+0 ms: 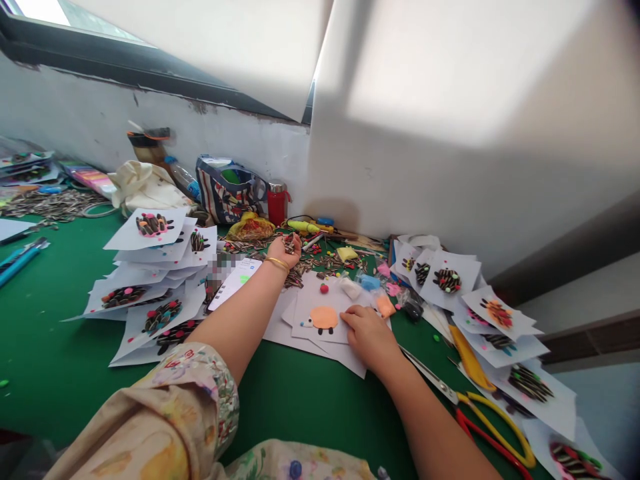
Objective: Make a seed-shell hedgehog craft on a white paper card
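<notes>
My left hand point(284, 251) reaches to the heap of striped sunflower seeds point(296, 272) and is cupped around some of them, palm up. My right hand point(369, 335) rests on the right side of a white paper card point(306, 300), fingers lying on it and holding nothing. On this card is a hedgehog shape with an orange clay body point(324, 318), a pale snout, a blue nose and dark feet. A red clay ball point(324, 289) sits above it. More white sheets point(285, 331) lie underneath.
Stacks of seed-decorated cards stand left point(175, 267) and right point(493, 320). Scissors point(450, 393) and a yellow cutter point(473, 360) lie beside my right forearm. Behind are clay lumps point(369, 283), a phone point(235, 283), a striped bag point(227, 193) and a red flask point(277, 203).
</notes>
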### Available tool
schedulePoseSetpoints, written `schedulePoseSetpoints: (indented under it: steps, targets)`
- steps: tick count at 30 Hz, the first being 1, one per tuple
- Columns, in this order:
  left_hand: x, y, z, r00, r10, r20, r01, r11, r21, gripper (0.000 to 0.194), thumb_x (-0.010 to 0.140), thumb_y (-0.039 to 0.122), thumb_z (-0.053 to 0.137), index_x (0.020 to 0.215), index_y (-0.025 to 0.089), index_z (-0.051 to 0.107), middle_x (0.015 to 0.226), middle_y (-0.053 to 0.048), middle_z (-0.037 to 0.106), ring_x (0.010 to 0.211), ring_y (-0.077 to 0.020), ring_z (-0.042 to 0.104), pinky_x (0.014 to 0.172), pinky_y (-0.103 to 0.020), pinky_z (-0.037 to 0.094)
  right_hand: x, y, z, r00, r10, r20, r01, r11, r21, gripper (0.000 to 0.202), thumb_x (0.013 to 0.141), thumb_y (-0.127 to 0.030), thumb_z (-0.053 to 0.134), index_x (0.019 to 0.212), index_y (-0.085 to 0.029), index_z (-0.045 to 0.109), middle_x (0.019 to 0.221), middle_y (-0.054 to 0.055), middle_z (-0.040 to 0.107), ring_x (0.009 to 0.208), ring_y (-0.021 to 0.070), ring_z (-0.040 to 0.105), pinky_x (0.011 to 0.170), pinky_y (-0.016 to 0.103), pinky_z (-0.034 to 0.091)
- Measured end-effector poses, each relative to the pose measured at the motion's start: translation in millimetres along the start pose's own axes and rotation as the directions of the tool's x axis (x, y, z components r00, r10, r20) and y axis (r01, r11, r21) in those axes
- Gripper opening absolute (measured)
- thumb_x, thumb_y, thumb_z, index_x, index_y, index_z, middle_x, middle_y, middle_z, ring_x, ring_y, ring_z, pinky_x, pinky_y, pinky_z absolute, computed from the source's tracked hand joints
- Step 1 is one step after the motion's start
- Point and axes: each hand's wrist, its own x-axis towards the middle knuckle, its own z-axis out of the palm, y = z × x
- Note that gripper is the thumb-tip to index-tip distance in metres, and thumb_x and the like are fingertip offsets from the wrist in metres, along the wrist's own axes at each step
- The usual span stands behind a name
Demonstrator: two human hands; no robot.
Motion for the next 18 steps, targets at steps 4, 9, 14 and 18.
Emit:
schedulePoseSetpoints:
  steps: [4, 9, 14, 18]
  targets:
    - [-4, -3, -4.6, 0.998, -0.047, 0.032, 0.05, 0.992, -0.116, 0.035, 0.092, 0.035, 0.057, 0.121, 0.016, 0.056, 0.119, -0.009, 0.06, 0.1, -0.0201, 0.062, 0.083, -0.04, 0.055, 0, 1, -1, 1.0, -0.005, 0.001, 0.005, 1.0, 0.008, 0.041, 0.084, -0.01, 0.047, 0.116, -0.022, 0.069, 0.121, 0.006, 0.065, 0.108, 0.0208, 0.055, 0.097, 0.03, 0.039]
    - [-14, -2, -6.8, 0.993, -0.088, 0.08, 0.101, 0.977, -0.186, 0.016, 0.096, 0.017, 0.043, 0.099, 0.013, 0.058, 0.08, -0.004, 0.06, 0.062, -0.0087, 0.06, 0.044, -0.015, 0.047, -1, 1, 0, 1.0, 0.005, -0.014, -0.005, 1.0, 0.019, 0.041, 0.085, -0.011, 0.046, 0.116, -0.022, 0.07, 0.119, 0.005, 0.066, 0.107, 0.0204, 0.056, 0.097, 0.03, 0.039]
    - [-30, -1, -1.0, 0.984, -0.114, 0.136, 0.141, 0.967, -0.212, 0.012, 0.093, 0.012, 0.044, 0.087, 0.014, 0.055, 0.073, -0.003, 0.057, 0.061, -0.0083, 0.061, 0.042, -0.012, 0.047, -1, 1, -2, 1.0, 0.009, 0.003, -0.01, 1.0, 0.004, 0.039, 0.084, -0.011, 0.047, 0.112, -0.022, 0.071, 0.118, 0.005, 0.066, 0.106, 0.0209, 0.057, 0.094, 0.03, 0.04]
    - [-51, -6, 0.6, 0.985, -0.109, 0.13, 0.138, 0.962, -0.236, 0.022, 0.097, 0.023, 0.041, 0.078, 0.016, 0.052, 0.066, 0.0, 0.053, 0.054, -0.0063, 0.056, 0.041, -0.012, 0.046, -2, 2, -7, 1.0, 0.013, 0.014, -0.013, 1.0, -0.008, 0.037, 0.084, -0.012, 0.047, 0.108, -0.022, 0.073, 0.114, 0.005, 0.068, 0.104, 0.0206, 0.058, 0.093, 0.03, 0.04]
